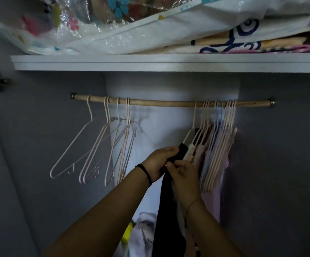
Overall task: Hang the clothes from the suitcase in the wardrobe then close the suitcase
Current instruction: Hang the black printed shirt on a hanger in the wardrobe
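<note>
Closest to me, both forearms reach up and in from below. The left hand (159,160) is a touch higher and further in, and the right hand (184,176) is just beneath it, so the two are almost touching. Both grip the same thing, a black garment (166,204): the left hand's fingers curl round its top corner while the right hand pinches the cloth just under that.

The garment's long axis runs straight down between the wrists and out of sight below. Its top end slants up and to the right, toward a pale hanger (194,117) hooked on the wooden rod (159,102) above and beyond the hands. That hanger is the leftmost of the packed clothes (217,160).

I'd say the next move is a small tug to square the shoulder on that hanger, and the left hand is better placed for it. The empty hangers (107,115) hang well off to the left. The suitcase isn't in sight.
</note>
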### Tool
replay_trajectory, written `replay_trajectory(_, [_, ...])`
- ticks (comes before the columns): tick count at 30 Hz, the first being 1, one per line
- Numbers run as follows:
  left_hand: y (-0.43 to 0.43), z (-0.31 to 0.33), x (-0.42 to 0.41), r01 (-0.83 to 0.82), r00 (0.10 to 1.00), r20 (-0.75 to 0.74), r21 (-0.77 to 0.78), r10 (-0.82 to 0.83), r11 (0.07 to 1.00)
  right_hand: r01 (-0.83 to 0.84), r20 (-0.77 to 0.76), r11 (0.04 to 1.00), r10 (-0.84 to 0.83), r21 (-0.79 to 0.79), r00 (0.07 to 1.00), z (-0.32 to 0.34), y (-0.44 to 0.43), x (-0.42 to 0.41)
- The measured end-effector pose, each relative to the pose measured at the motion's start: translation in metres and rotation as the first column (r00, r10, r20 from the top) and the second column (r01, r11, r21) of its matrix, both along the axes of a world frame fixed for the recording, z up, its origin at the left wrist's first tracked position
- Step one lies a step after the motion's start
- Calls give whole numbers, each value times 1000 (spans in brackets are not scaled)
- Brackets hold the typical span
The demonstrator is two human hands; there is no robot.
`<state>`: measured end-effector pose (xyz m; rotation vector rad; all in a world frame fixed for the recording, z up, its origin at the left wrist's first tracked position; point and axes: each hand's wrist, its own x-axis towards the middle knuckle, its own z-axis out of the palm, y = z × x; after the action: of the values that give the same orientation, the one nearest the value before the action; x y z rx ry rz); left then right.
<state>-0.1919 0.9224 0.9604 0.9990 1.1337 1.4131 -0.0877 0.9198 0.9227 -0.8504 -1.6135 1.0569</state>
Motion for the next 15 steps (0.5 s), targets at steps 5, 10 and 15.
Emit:
replay_trajectory(5, [-43, -13, -5, -137, 990, -40, -8, 137, 991, -44, -119, 999, 47, 29, 992, -2, -21, 4])
replay_trajectory(10, [-122, -52, -20, -323, 943, -92, -32, 319, 946, -225, -194, 971, 235, 75, 952, -12, -88, -9])
replay_trajectory(15, [-239, -100, -20, -484, 870, -161, -104, 466, 869, -467, -111, 884, 462, -23, 880, -52, -172, -26])
